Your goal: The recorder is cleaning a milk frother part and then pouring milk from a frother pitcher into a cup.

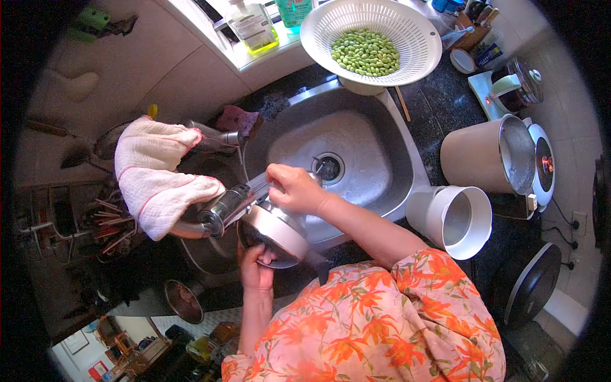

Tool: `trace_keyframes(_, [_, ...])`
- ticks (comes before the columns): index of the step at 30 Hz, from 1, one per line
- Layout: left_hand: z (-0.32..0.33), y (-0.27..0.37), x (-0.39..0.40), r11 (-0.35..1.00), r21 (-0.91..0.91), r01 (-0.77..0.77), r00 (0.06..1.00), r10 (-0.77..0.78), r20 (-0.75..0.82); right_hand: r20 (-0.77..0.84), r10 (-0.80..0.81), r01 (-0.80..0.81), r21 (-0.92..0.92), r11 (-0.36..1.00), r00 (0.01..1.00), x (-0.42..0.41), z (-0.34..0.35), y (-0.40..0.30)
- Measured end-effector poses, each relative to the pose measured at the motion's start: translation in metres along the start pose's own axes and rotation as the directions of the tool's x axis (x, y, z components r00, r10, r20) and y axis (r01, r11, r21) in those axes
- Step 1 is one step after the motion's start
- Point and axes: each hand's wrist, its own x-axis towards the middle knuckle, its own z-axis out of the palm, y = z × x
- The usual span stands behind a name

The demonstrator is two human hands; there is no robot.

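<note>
My left hand (pixel 258 270) grips the dark top of a blender-type appliance head (pixel 281 234) from below. The head has a white band and a steel underside, and it is tilted over the sink's near rim. Over its metal lower part, my right hand (pixel 298 191) is curled, hiding most of the shaft; what the fingertips touch is partly hidden. A thin blade tip shows past the hand, above the drain (pixel 328 167). The chrome faucet (pixel 229 207) points toward my right hand, with what looks like water at its mouth.
A pale cloth (pixel 162 176) drapes over the faucet pipe. Behind the steel sink (pixel 401 143) is a white colander (pixel 420 47) holding green beans (pixel 365 52). A steel-lined jug (pixel 472 153), a white plastic container (pixel 437 215) and a glass kettle (pixel 518 86) stand at right. A purple sponge (pixel 238 120) lies behind.
</note>
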Motion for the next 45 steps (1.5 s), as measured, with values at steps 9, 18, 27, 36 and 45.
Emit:
trace_keyframes(9, [-0.009, 0.001, -0.004, 1.0, 0.014, 0.016, 0.998, -0.015, -0.06, -0.027, -0.166, 0.166, 0.001, 0.986, 0.986, 0.001, -0.001, 0.014])
trace_keyframes(18, [-0.014, 0.003, -0.011, 0.981, -0.192, 0.0, 0.996, -0.016, -0.083, -0.54, 0.021, -0.095, -0.109, 0.989, 0.841, -0.019, -0.018, 0.009])
trace_keyframes(27, [-0.006, -0.001, -0.014, 0.957, -0.277, 0.088, 0.989, -0.117, -0.089, 0.093, 0.826, -0.001, 0.994, -0.111, 0.557, -0.063, 0.036, 0.08])
trace_keyframes(36, [0.01, 0.024, -0.037, 0.869, -0.455, 0.194, 0.965, -0.252, -0.071, 0.37, 0.663, -0.383, 0.914, -0.135, 0.65, -0.029, 0.023, 0.068])
trace_keyframes(45, [0.013, 0.009, -0.033, 0.961, -0.27, 0.067, 0.964, -0.133, -0.232, 0.291, 0.783, -0.218, 0.955, -0.201, 0.551, -0.019, 0.034, 0.044])
